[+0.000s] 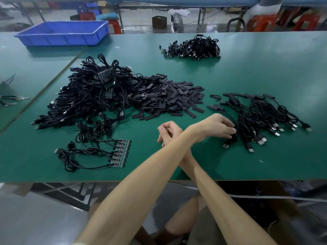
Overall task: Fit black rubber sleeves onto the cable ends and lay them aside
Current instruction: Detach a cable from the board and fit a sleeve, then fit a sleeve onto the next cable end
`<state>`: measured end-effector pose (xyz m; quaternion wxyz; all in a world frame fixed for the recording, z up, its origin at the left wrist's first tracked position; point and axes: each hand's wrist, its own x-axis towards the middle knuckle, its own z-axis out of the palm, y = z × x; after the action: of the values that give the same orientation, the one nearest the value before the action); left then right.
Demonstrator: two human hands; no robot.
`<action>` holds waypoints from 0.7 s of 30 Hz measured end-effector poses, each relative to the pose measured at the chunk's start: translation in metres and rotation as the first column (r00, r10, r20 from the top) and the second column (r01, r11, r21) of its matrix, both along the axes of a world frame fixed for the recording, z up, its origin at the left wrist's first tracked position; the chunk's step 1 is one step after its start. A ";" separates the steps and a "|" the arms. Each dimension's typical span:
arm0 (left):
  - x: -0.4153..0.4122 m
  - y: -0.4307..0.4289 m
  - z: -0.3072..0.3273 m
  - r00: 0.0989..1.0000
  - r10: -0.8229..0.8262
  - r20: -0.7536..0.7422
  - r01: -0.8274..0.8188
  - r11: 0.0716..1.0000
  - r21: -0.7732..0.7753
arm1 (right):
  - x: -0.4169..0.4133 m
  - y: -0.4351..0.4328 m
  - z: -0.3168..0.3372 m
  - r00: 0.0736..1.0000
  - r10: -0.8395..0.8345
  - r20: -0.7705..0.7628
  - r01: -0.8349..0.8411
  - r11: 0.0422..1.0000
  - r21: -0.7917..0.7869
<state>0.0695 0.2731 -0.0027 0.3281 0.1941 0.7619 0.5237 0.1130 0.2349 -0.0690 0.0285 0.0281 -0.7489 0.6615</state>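
Observation:
My arms cross over the green table [230, 165]. My left hand [216, 128] reaches right, and its fingertips pinch a black sleeved cable [233, 137] at the near left edge of the pile of sleeved cables [265, 119]. Under that forearm, my right hand [168, 132] rests on the table with its fingers loosely curled and nothing visible in them. A heap of loose black rubber sleeves [168, 99] lies just beyond both hands. To its left is a big tangle of bare cables [88, 96]. A strip of small circuit boards with cables attached [120, 152] lies near the front left.
Another bundle of black cables [194, 47] sits at the far middle of the table. A blue plastic bin [63, 33] stands at the far left corner. Metal tools [10, 100] lie at the left edge. Red stools [261, 22] stand beyond the table.

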 end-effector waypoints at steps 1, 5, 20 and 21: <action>0.001 0.002 0.000 1.000 -0.002 0.020 0.002 1.000 0.006 | 0.000 0.000 0.001 1.000 -0.008 0.004 0.008 1.000 0.001; 0.004 -0.005 0.004 1.000 0.000 -0.016 0.000 1.000 0.009 | 0.005 0.002 0.005 1.000 0.013 0.026 -0.012 0.999 -0.046; -0.014 -0.252 0.031 0.923 -0.218 -0.317 -0.146 0.563 -0.814 | 0.001 0.000 0.005 0.998 -0.032 -0.048 0.042 0.975 0.220; -0.012 -0.259 0.026 0.932 -0.214 -0.294 -0.132 0.556 -0.821 | 0.001 0.000 0.005 0.998 -0.030 -0.047 0.040 0.975 0.218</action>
<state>0.0577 0.0136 0.0237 0.2471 0.1272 0.9593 0.0498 0.1141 0.2350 -0.0638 0.0530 0.0322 -0.8169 0.5734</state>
